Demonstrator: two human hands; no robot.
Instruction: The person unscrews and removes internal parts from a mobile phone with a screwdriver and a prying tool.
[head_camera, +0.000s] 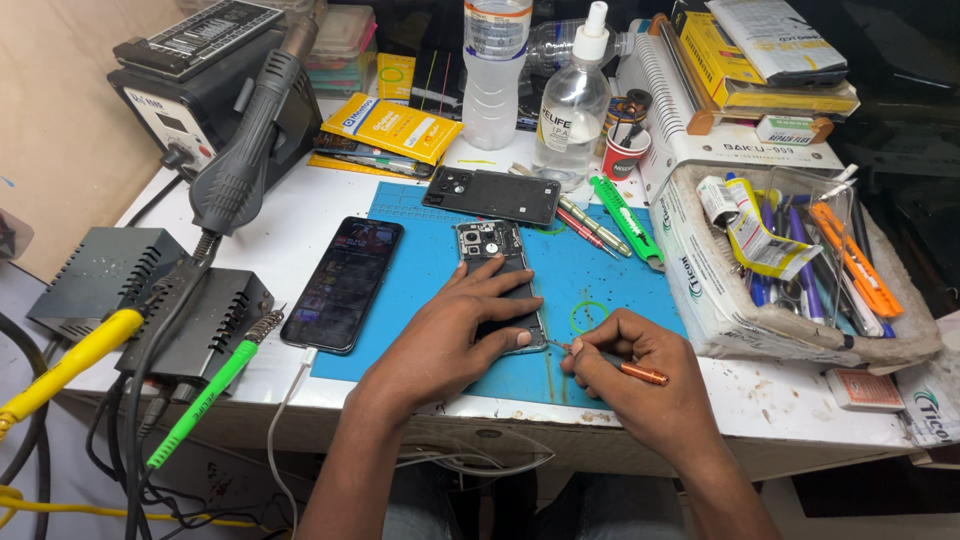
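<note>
Your left hand (455, 335) lies flat, pinning the opened phone (500, 280) on the blue mat (420, 290). Right hand (625, 365) pinches an orange screwdriver (625, 368), tip at the phone's lower edge (screw work, probably); next calls for steady seating.

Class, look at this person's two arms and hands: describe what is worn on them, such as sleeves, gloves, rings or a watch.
Both forearms are bare: no sleeves reach into view. The left hand and right hand wear no gloves. No ring, watch or wristband shows on either. Fingernails are short and unpainted.
</note>
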